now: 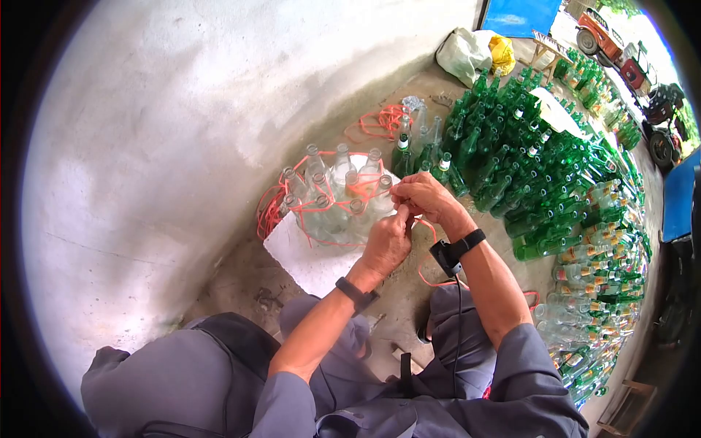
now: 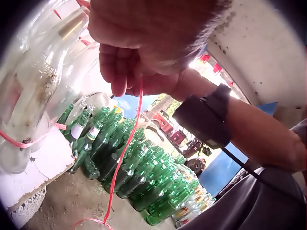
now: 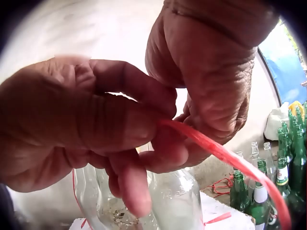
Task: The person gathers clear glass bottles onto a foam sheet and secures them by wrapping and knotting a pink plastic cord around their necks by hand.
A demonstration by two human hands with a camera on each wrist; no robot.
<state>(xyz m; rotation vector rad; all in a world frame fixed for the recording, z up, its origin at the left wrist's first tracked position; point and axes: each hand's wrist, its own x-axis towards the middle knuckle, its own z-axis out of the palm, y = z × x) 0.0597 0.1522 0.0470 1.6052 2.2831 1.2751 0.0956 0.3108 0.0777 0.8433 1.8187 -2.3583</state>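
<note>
Clear glass bottles (image 1: 343,171) stand grouped on a white block (image 1: 296,255), with red plastic string (image 1: 332,206) looped around and between their necks. At the near right bottle of this group, both hands meet. My left hand (image 1: 388,244) pinches the red string between thumb and forefinger; in the right wrist view the string (image 3: 216,148) runs from that pinch down to the right. Just above and touching it, my right hand (image 1: 427,197) has its fingers curled in at the same spot, its fingertips partly hidden behind the left hand (image 3: 81,120). A length of string hangs below the hands.
Many green bottles (image 1: 496,153) crowd the floor to the right, with clear labelled bottles (image 1: 584,285) nearer. Loose red string (image 1: 387,120) lies behind the block. A pale wall (image 1: 168,146) rises on the left. White and yellow sacks (image 1: 467,57) sit at the back.
</note>
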